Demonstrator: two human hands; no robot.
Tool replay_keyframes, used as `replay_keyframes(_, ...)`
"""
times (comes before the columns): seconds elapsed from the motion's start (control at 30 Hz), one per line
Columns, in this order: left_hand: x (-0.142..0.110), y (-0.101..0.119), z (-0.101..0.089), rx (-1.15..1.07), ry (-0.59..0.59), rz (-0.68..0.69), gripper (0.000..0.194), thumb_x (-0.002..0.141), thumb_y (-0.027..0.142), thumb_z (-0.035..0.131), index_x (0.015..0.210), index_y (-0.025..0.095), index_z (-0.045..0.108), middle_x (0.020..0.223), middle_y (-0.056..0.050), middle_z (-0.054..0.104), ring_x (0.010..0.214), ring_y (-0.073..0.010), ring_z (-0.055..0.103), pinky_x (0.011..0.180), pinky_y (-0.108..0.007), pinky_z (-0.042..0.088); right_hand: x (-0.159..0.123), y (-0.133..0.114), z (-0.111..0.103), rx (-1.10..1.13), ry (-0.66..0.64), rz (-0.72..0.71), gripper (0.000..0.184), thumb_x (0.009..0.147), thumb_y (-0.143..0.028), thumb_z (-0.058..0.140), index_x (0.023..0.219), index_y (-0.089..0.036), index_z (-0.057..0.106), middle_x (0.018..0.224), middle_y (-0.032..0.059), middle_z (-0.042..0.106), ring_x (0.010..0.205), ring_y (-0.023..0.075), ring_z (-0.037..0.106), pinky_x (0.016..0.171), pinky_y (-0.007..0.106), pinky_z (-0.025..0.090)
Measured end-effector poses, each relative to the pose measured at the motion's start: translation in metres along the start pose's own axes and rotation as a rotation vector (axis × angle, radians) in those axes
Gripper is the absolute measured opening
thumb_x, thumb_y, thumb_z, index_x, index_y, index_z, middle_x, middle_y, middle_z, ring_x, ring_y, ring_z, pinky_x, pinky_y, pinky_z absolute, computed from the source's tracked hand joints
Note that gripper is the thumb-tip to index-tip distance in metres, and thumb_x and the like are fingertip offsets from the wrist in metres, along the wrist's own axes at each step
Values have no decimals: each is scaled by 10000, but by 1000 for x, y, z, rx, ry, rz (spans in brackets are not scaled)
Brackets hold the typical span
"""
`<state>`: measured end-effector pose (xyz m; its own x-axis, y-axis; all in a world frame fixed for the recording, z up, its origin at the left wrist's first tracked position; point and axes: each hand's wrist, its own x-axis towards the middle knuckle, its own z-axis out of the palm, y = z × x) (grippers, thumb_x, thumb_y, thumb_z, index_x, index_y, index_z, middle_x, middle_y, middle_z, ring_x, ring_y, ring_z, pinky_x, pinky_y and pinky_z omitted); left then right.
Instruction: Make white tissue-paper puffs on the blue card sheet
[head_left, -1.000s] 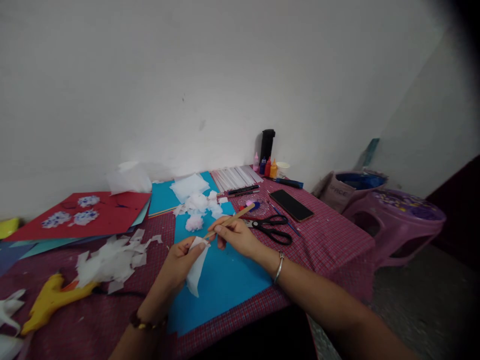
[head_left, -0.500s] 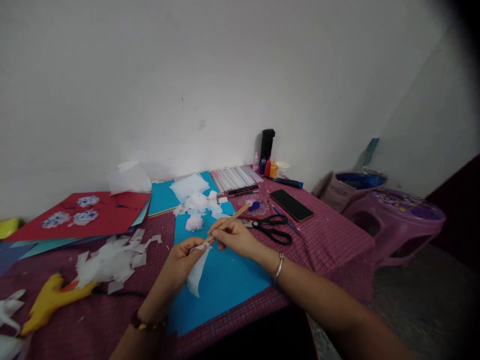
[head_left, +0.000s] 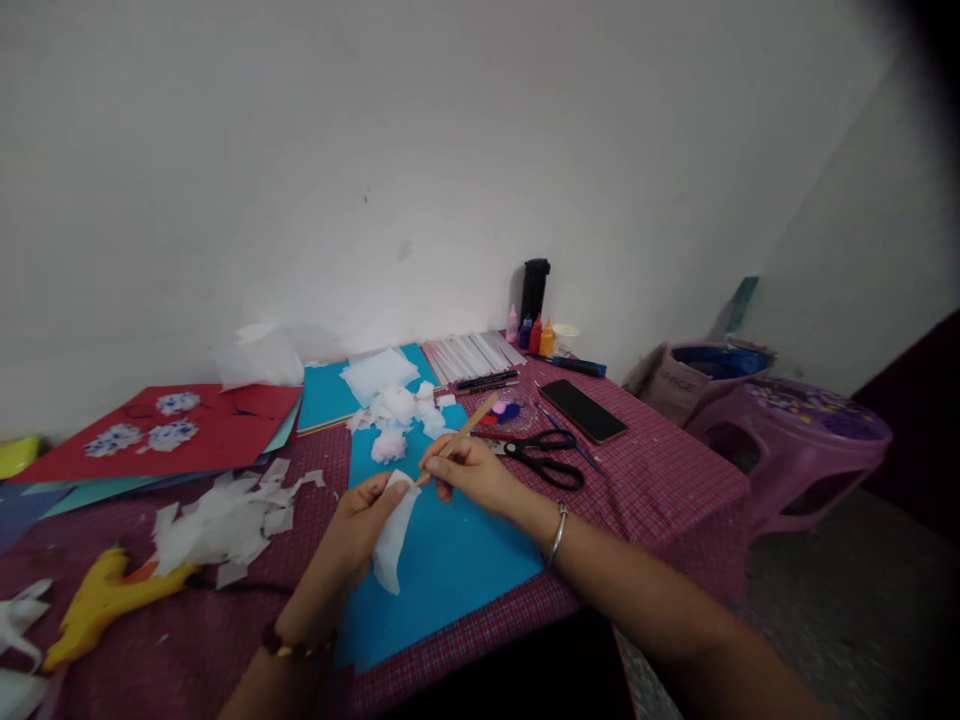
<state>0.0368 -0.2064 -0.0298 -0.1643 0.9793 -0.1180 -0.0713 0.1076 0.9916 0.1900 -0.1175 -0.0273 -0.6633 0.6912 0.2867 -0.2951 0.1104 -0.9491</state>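
Over the blue sheet (head_left: 450, 560), my left hand (head_left: 367, 515) pinches a white piece of tissue paper (head_left: 391, 545) by its upper end; the rest hangs down. My right hand (head_left: 469, 475) is closed on a flat wooden stick (head_left: 476, 412), tilted up to the right. The stick's lower tip is close to the top edge of the tissue; whether they touch I cannot tell. A pale pink crumpled paper ball (head_left: 388, 446) lies just beyond my hands, in front of a pile of white paper scraps (head_left: 396, 403). Black-handled scissors (head_left: 544, 460) lie right of my right hand.
A red sheet (head_left: 232, 430) with blue-spotted white flowers lies at the left, near loose tissue pieces (head_left: 225, 520) and a yellow glue gun (head_left: 101, 605). At the right are a phone (head_left: 583, 410), small paint bottles (head_left: 535, 334), a blue cutter (head_left: 577, 366) and a pink stool (head_left: 795, 450).
The stick's lower end has come away from my left fingers and now points at the tissue's edge. More of the tissue's upper end shows in my left hand.
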Motion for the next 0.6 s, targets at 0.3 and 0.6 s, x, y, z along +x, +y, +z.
replay_keyframes(0.3,3,-4,-2,-73,-30,-33,282,713,420,664,788,151,627,508,41,560,386,-64,417,384,-174,311,-3,3,5,-195,87,-146,306,797,-445,559,769,-145,615,730,18,586,462,60,485,424,189,378)
replay_keyframes(0.6,2,-2,1,-35,15,-43,316,681,427,689,830,151,645,479,57,537,384,-74,412,376,-178,305,-1,2,-1,-233,164,-178,257,801,-411,567,783,-160,617,741,18,591,475,71,488,441,200,394)
